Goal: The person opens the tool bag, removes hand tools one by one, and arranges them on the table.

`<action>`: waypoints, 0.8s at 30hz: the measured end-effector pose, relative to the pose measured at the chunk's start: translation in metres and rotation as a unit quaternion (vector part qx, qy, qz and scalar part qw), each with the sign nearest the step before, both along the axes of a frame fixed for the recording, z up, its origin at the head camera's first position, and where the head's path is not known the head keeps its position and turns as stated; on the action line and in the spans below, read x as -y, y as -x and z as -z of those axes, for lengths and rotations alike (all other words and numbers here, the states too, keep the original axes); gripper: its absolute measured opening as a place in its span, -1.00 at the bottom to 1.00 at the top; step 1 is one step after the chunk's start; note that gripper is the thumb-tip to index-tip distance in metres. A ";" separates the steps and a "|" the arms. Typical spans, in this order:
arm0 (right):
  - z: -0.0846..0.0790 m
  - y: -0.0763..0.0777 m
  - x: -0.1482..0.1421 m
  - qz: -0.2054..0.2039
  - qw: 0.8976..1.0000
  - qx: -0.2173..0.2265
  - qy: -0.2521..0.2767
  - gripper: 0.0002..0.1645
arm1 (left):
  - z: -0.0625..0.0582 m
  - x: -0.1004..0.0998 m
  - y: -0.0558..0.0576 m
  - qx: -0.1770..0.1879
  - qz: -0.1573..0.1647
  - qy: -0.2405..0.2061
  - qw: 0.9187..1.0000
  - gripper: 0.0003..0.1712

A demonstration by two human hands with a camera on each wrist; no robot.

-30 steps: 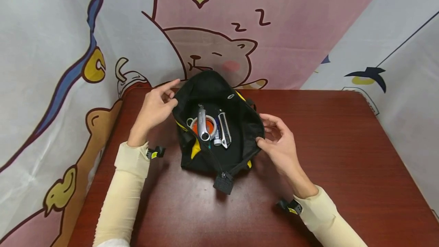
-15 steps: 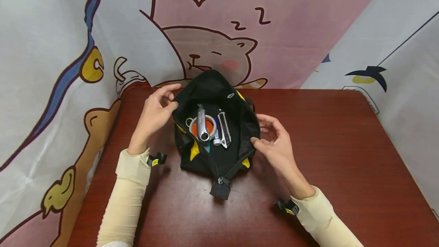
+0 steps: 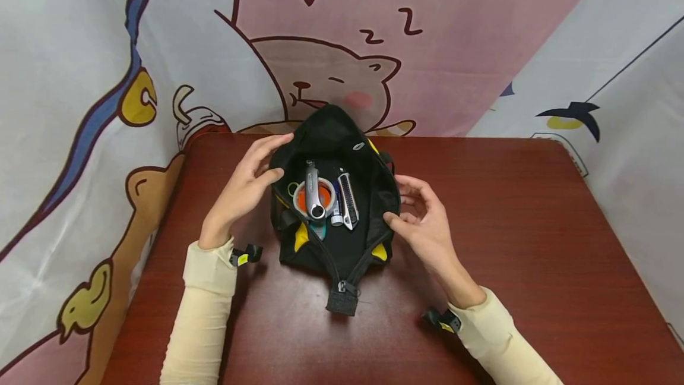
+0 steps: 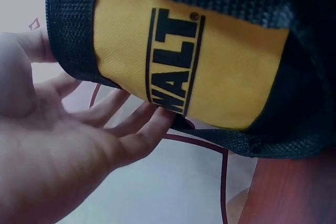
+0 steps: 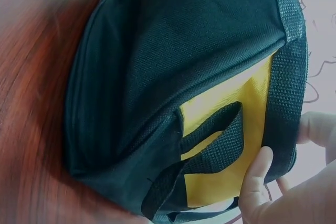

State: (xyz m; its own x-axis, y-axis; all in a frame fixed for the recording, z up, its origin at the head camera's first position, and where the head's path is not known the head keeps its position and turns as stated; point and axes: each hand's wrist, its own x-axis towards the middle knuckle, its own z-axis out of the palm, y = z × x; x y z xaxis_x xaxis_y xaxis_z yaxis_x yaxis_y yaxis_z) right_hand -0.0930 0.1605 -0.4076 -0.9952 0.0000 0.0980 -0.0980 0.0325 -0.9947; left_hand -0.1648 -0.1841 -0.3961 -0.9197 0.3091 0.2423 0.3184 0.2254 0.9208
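Observation:
A black and yellow tool bag (image 3: 342, 126) stands unzipped on the table between both hands. My left hand (image 3: 240, 189) holds its left rim, thumb inside, fingers along the outer side by the yellow lettered panel (image 4: 231, 82). At the right rim, my right hand (image 3: 430, 224) pinches the edge between thumb and fingers. Inside the bag lie a utility knife (image 3: 348, 199), a white ring-shaped roll (image 3: 333, 193) with orange in it, and a silver handle-like tool (image 3: 313, 189) across the roll. Beside them are a small blue and white tube (image 3: 337, 217) and a teal item (image 3: 319, 230).
The dark red wooden table (image 3: 507, 212) extends to both sides of the bag. A printed cloth (image 3: 454, 46) hangs close behind its back edge. The bag's zipper end tab (image 3: 342, 302) points toward me, and a webbing loop (image 5: 226, 150) sticks out on the right side.
My right hand has drawn the right rim inward to the left. The left hand has shifted slightly along its rim. The zipper tab has swung a little left and toward me.

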 end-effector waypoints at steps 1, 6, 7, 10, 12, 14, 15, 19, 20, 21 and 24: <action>0.000 0.000 0.001 0.000 1.000 -0.001 -0.001 -0.14 | 0.000 0.000 0.000 0.001 0.015 0.006 1.000 -0.26; 0.001 0.000 0.004 0.000 1.000 -0.011 -0.011 -0.14 | 0.000 0.003 -0.002 0.032 0.060 0.039 0.997 -0.28; 0.001 0.000 0.005 0.000 1.000 -0.012 -0.013 -0.13 | 0.000 0.003 -0.002 0.037 0.063 0.044 0.996 -0.28; 0.001 0.001 0.005 0.000 1.000 -0.017 -0.023 -0.11 | -0.002 0.004 -0.003 0.040 0.064 0.066 0.995 -0.24; -0.001 0.002 0.004 0.000 0.999 -0.024 -0.033 -0.09 | -0.003 0.003 -0.004 0.040 0.067 0.074 0.994 -0.14; -0.002 0.004 0.003 0.001 0.999 -0.030 -0.044 -0.08 | -0.004 0.003 -0.004 0.040 0.076 0.082 0.993 -0.03; -0.003 0.004 0.003 0.001 0.998 -0.033 -0.050 -0.08 | -0.004 0.003 -0.004 0.043 0.081 0.084 0.992 0.02; -0.009 0.009 0.002 0.006 0.996 -0.042 -0.075 -0.09 | -0.003 0.004 -0.004 0.034 0.107 0.091 0.989 0.17; -0.011 0.010 0.003 0.008 0.996 -0.045 -0.082 -0.10 | -0.002 0.005 -0.004 0.030 0.111 0.093 0.989 0.19; -0.013 0.012 0.004 0.012 0.995 -0.049 -0.091 -0.10 | -0.002 0.006 -0.004 0.025 0.114 0.094 0.989 0.20; -0.016 0.018 0.007 0.028 0.991 -0.069 -0.114 -0.09 | -0.001 0.007 -0.005 0.018 0.117 0.098 0.988 0.22</action>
